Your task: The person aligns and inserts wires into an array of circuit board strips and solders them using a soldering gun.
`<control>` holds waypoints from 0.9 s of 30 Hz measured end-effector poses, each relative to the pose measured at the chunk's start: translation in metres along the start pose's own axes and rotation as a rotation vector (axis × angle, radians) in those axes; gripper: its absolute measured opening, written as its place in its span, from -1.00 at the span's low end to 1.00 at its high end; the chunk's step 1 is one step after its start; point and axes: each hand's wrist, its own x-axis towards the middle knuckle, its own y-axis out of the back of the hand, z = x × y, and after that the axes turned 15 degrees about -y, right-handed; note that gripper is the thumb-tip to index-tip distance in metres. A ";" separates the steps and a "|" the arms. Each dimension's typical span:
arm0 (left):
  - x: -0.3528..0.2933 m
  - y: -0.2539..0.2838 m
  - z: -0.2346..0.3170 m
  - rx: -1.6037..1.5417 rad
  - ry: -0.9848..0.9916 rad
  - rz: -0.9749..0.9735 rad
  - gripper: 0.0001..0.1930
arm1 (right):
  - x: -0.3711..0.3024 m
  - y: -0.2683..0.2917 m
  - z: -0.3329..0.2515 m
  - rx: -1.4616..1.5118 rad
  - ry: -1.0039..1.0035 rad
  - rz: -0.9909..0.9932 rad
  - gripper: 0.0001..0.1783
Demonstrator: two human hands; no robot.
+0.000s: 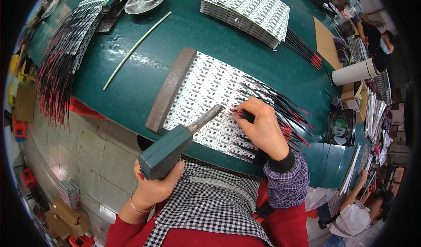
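My left hand point(158, 183) is wrapped round the handle of a dark green soldering gun point(166, 152). Its metal tip point(208, 117) reaches over a white circuit board panel point(205, 82) that carries rows of small parts. Close to the tip, my right hand point(261, 126) pinches a thin black-and-red wire point(237, 112) against the panel. Several more black wires with red ends point(285, 104) lie across the panel's right part, some under my right hand. A brown flat bar point(172, 89) lies along the panel's left edge.
A stack of white panels point(245, 10) stands at the back. Bundled wires point(57, 76) hang over the table's left edge. A metal dish point(145, 1), a pale stick point(136, 49), a white roll point(354, 71) and a black fan point(341, 127) rest on the green table point(118, 89). Other people sit at right.
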 end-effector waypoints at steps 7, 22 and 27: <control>-0.004 -0.002 0.000 -0.045 0.031 0.068 -0.76 | -0.015 0.000 -0.003 0.097 0.109 0.165 -0.82; -0.014 0.000 0.003 -0.110 0.123 0.059 -0.78 | -0.027 -0.019 -0.005 0.066 -0.085 0.106 -0.84; -0.018 -0.001 -0.003 -0.082 0.086 0.020 -0.80 | -0.026 -0.022 -0.006 0.031 -0.068 0.134 -0.85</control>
